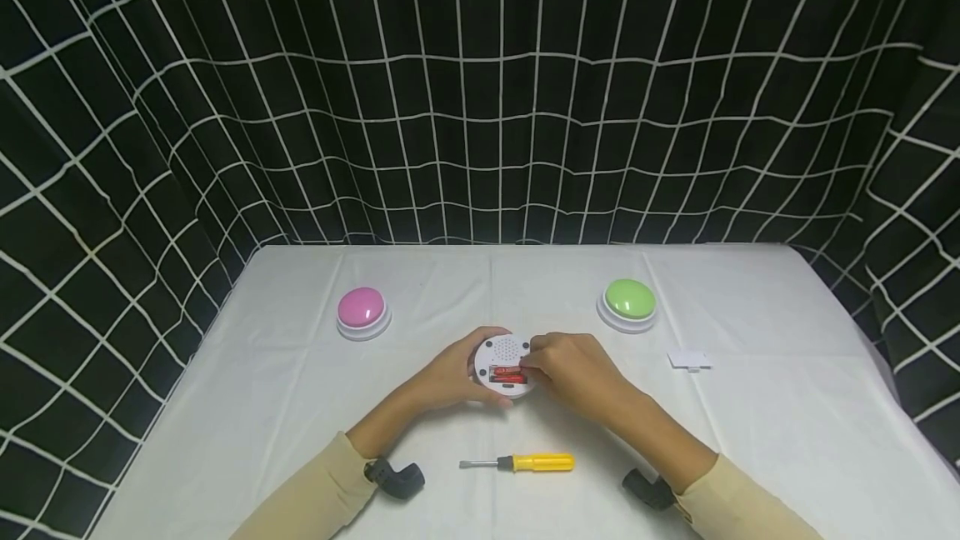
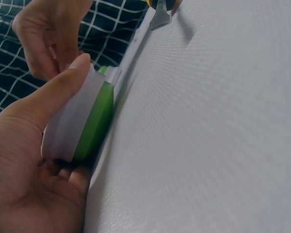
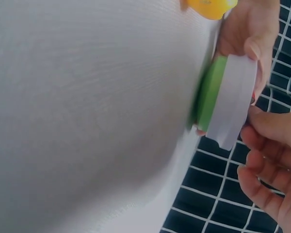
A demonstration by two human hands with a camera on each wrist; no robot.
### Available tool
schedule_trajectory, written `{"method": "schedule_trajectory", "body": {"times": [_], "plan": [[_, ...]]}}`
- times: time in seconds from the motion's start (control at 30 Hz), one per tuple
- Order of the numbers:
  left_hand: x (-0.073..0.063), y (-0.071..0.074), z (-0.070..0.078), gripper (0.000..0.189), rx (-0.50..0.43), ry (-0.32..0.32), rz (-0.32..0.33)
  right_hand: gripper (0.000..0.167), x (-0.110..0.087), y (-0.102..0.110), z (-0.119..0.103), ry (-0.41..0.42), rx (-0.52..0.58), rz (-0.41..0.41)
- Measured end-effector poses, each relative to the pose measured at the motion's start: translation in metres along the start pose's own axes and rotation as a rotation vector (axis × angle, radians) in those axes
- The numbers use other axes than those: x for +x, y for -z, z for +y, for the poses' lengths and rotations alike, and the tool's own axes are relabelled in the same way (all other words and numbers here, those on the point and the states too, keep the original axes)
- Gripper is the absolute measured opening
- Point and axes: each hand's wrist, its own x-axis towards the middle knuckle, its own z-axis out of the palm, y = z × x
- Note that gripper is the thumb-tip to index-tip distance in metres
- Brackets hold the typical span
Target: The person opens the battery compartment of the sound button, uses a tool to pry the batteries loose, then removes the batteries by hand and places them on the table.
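Observation:
A round white buzzer (image 1: pixel 507 345) is turned with its underside up, its green cap (image 2: pixel 95 124) facing the table. My left hand (image 1: pixel 459 372) holds it by the rim, thumb on the near side and fingers round the far side. Two red batteries (image 1: pixel 507 379) show in the uncovered compartment. At the compartment's right end, my right hand (image 1: pixel 573 373) pinches the end of the upper battery between thumb and index finger. In the right wrist view, the thumb (image 3: pixel 274 124) is right against the buzzer's underside, and the other fingers are loosely curled.
A yellow-handled screwdriver (image 1: pixel 543 462) lies in front of the hands, tip to the left. A pink buzzer (image 1: pixel 362 307) stands at back left, a green buzzer (image 1: pixel 630 299) at back right. The small white battery cover (image 1: pixel 689 359) lies to the right on the white tablecloth (image 1: pixel 300 407).

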Motion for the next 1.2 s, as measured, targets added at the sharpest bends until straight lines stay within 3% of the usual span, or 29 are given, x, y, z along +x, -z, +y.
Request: {"method": "schedule_trajectory", "body": {"times": [0.33,0.9,1.2], "plan": [[0.0,0.0,-0.001,0.101,-0.022,-0.016,-0.005,0.017,0.0,-0.001,0.002,0.032,0.036,0.039],[0.001,-0.001,0.0,0.101,-0.039,0.013,-0.006,0.02,-0.01,0.011,0.004,-0.026,0.103,0.072],[0.001,0.0,0.002,0.102,-0.03,0.009,-0.001,0.022,-0.023,0.021,0.017,-0.057,0.112,0.096]]}}
